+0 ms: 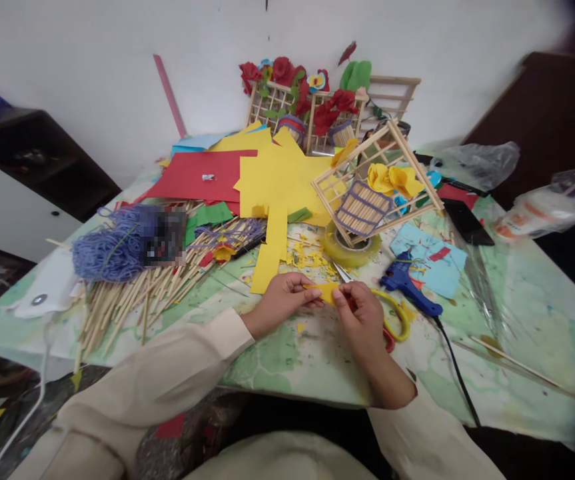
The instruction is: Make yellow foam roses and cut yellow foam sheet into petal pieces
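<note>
Between my two hands, just above the table's front part, is a small piece of yellow paper [326, 292]. My left hand [290, 293] pinches its left end between thumb and fingers. At the right end, my right hand [360, 310] grips it the same way. Scissors [396, 317] with yellow and red handles lie beside and partly behind my right hand, their blades pointing away. Beyond my left hand lie long yellow paper strips [270, 260]. Yellow paper scraps [304, 257] are scattered behind my hands.
A blue glue gun [410, 283] with a black cord lies right. Behind it, a stick lattice frame [392, 143] with yellow flowers leans over a tape roll [350, 247]. Purple yarn [110, 247] and many thin sticks [122, 307] fill the left. A plastic cup [532, 210] stands far right.
</note>
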The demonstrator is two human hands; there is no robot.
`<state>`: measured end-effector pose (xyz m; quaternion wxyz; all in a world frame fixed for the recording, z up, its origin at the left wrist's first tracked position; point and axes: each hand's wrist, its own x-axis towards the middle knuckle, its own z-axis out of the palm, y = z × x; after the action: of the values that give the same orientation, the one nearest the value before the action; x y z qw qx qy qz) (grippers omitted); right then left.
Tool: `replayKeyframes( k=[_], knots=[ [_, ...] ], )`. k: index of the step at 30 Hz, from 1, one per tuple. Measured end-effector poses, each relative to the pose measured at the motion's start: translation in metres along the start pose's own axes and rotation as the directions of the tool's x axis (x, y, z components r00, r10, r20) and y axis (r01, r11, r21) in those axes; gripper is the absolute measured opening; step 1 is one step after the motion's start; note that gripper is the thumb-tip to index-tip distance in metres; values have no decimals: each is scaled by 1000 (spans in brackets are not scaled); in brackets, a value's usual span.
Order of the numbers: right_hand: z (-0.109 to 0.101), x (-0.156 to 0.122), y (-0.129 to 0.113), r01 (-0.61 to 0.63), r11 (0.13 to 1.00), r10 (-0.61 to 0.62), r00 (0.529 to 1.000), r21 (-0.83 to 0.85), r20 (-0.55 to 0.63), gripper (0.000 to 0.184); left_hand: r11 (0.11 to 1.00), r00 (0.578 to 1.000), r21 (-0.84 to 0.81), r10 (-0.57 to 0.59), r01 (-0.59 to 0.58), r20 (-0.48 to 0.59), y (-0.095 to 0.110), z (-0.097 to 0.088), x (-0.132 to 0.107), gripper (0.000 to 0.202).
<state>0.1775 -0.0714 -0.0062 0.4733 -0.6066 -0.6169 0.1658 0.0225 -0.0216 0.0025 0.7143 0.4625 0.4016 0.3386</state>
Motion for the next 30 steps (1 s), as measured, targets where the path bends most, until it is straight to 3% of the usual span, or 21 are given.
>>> replayKeyframes(
  k=[14, 22, 30],
  knots=[
    [1, -1, 3, 5, 1000, -5, 1000, -9, -12, 21, 1000, 1000, -21, 4, -5, -14, -1, 1, 1, 33],
    [1, 0, 3, 2, 1000, -3, 999, -21, -53, 19, 997, 998, -77, 14, -9, 66, 1, 1, -2, 36],
    [-1, 0, 2, -5, 1000, 4, 998, -18, -57, 19, 998, 1000, -59, 4, -3, 17, 1, 3, -2, 35]
  ],
)
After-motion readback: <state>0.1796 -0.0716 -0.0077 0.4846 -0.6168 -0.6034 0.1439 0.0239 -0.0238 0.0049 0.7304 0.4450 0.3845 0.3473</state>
